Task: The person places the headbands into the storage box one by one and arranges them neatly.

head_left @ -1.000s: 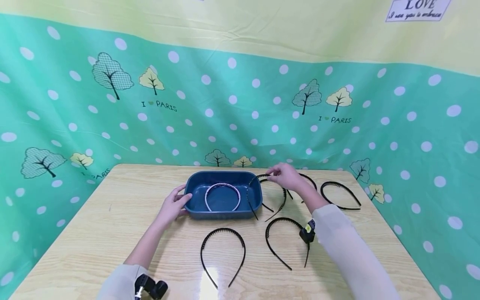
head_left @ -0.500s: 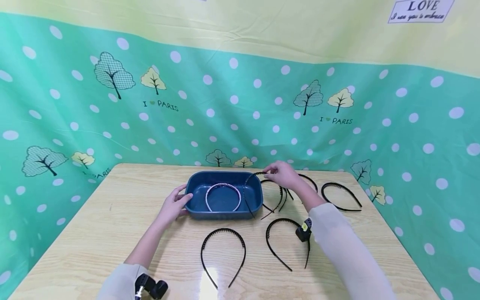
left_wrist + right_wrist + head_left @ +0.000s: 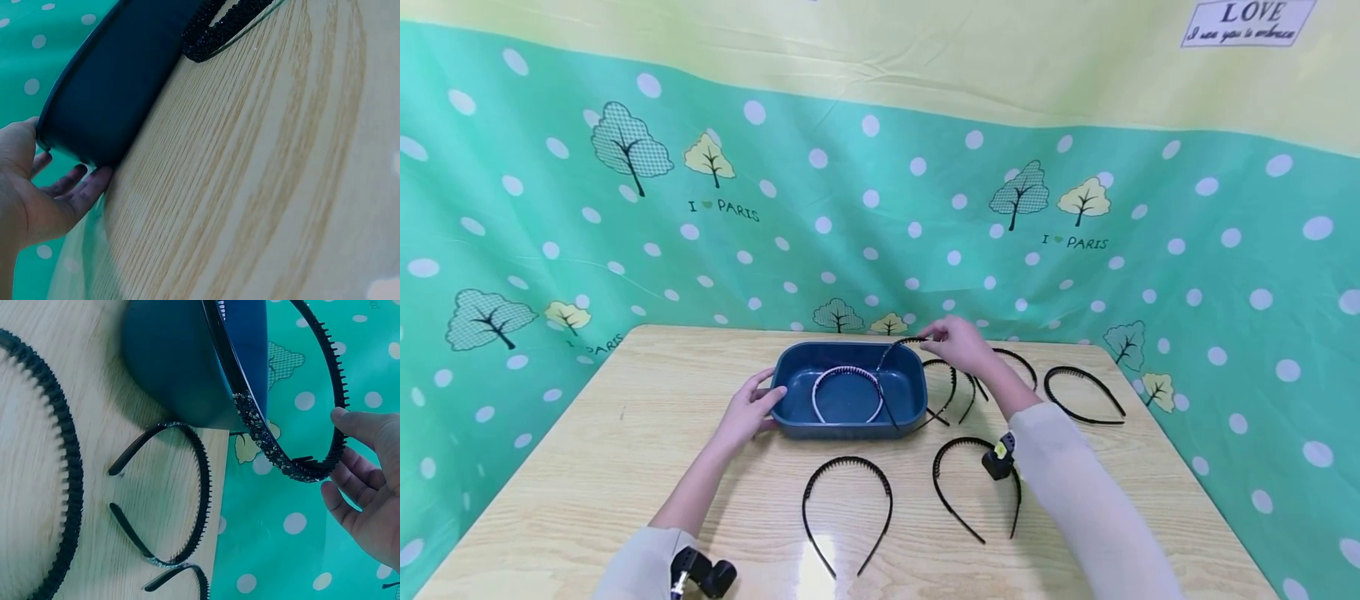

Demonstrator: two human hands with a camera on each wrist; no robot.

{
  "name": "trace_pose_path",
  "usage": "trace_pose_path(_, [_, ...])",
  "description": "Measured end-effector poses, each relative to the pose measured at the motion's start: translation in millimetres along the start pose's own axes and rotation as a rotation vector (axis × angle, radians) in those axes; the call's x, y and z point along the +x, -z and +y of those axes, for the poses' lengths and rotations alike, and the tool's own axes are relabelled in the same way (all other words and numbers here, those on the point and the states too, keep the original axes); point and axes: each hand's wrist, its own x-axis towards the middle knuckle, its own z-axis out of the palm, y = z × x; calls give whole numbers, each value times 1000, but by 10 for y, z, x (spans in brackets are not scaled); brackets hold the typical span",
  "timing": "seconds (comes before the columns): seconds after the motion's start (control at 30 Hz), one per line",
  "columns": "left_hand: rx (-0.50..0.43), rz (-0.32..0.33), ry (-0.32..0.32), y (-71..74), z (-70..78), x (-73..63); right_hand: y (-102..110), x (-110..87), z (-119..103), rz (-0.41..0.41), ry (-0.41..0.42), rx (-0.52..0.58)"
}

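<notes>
Black headband (image 3: 265,445) extends leftward from the pinching right hand (image 3: 958,344); left hand (image 3: 749,408) grips bin (image 3: 846,431).

A pale wood-grain surface (image 3: 550,517) with rounded far corners stands against a hanging fabric backdrop (image 3: 820,267), which rises behind the surface and runs along both its left and right sides. The fabric is teal with white dots (image 3: 870,198), checked trees (image 3: 1018,187), pale-yellow trees (image 3: 1085,196) and "PARIS" lettering (image 3: 1083,243). High above the surface, a creased yellow band (image 3: 925,67) crosses it; above the surface's right end, that band bears a "LOVE" panel (image 3: 1247,22). Bright glare (image 3: 817,575) lies on the surface's near part.
</notes>
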Motion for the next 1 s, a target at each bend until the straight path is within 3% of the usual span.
trace_pose_path(0.77, [13, 20, -12, -7, -7, -13, -4, 85, -169, 60, 11, 10])
trace_pose_path(1.0, [-5, 4, 2, -4, 84, -66, -32, 108, -210, 108, 36, 34])
